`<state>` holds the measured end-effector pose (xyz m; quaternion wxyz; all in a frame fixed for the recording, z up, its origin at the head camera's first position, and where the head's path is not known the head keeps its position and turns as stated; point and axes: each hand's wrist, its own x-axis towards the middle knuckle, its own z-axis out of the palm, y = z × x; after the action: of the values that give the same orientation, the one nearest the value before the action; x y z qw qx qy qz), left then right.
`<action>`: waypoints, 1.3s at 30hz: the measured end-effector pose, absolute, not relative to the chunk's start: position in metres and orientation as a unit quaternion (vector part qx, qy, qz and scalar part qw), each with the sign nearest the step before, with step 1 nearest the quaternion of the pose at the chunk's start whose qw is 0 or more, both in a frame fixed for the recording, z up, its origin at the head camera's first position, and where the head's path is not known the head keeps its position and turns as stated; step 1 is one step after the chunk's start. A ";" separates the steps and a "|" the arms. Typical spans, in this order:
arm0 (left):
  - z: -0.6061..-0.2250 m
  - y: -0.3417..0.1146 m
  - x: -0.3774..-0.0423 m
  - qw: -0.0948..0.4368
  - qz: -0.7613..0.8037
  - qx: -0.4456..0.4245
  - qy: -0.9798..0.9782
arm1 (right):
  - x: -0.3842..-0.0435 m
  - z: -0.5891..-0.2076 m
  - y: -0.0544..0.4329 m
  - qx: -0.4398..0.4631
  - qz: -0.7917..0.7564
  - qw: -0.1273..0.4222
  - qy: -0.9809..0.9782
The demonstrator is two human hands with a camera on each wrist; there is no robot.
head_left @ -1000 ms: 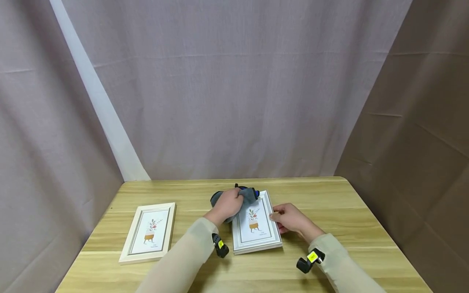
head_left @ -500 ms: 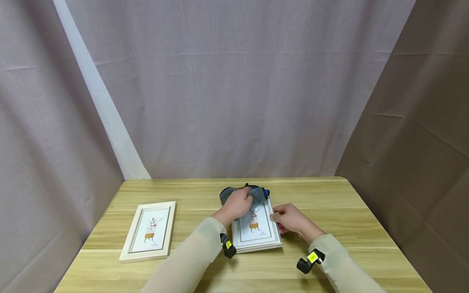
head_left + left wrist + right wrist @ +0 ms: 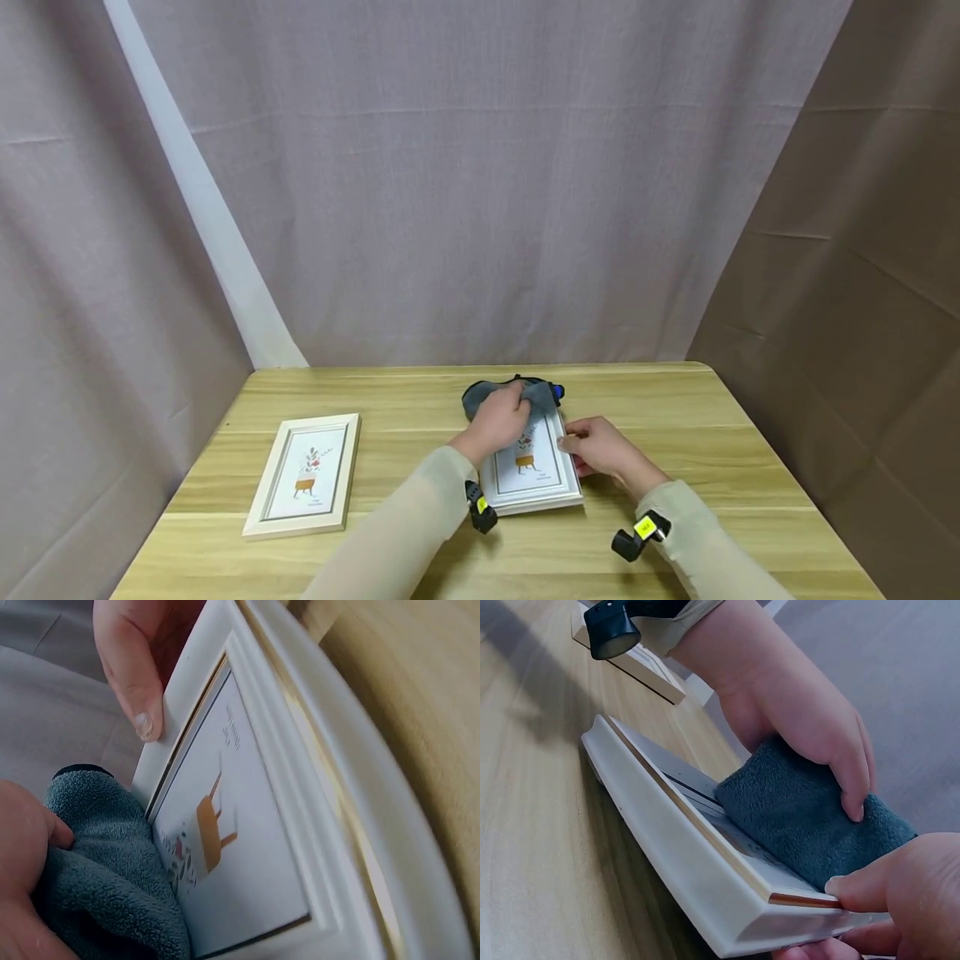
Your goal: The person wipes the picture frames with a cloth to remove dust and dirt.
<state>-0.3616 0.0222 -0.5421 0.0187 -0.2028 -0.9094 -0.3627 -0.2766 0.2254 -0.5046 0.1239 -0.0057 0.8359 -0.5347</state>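
Note:
A white picture frame [image 3: 528, 493] with a plant print lies face up right of the table's middle. My left hand [image 3: 501, 423] grips a bunched grey-blue cloth [image 3: 538, 398] with a dark edge over the frame's far end. In the left wrist view the plush cloth [image 3: 112, 877] presses against the print, covering its top part. My right hand [image 3: 604, 450] holds the frame's right side, thumb on the front border and fingers underneath. The right wrist view shows that right thumb [image 3: 866, 885] at the frame's edge, close beside the cloth.
A second, cream picture frame [image 3: 258, 528] with a similar print lies face up at the left of the wooden table [image 3: 405, 392]. Grey curtains [image 3: 480, 208] hang behind the table's far edge, and a brown one [image 3: 847, 275] hangs at the right.
My left hand has slid to the right with the cloth along the frame's far end. The white frame and my right hand have shifted slightly right.

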 end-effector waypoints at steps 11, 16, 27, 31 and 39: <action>-0.496 0.020 -0.316 -0.013 -0.234 -0.278 -0.932 | -0.272 -0.505 0.225 -0.022 -0.538 0.123 0.834; -0.490 0.016 -0.311 -0.016 -0.211 -0.268 -0.940 | -0.273 -0.501 0.226 -0.037 -0.527 0.119 0.840; -0.518 -0.013 -0.346 -0.011 -0.208 -0.255 -0.944 | -0.276 -0.504 0.223 -0.007 -0.530 0.113 0.840; -0.546 -0.027 -0.374 -0.011 -0.229 -0.248 -0.941 | -0.276 -0.502 0.222 0.010 -0.528 0.109 0.842; -0.524 -0.038 -0.346 -0.009 -0.238 -0.256 -0.937 | -0.276 -0.501 0.221 0.024 -0.537 0.117 0.835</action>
<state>-0.3463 -0.0380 -0.5242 -0.0094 -0.2561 -0.9370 -0.2375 -0.2763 0.2215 -0.5013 0.1168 0.0239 0.8354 -0.5366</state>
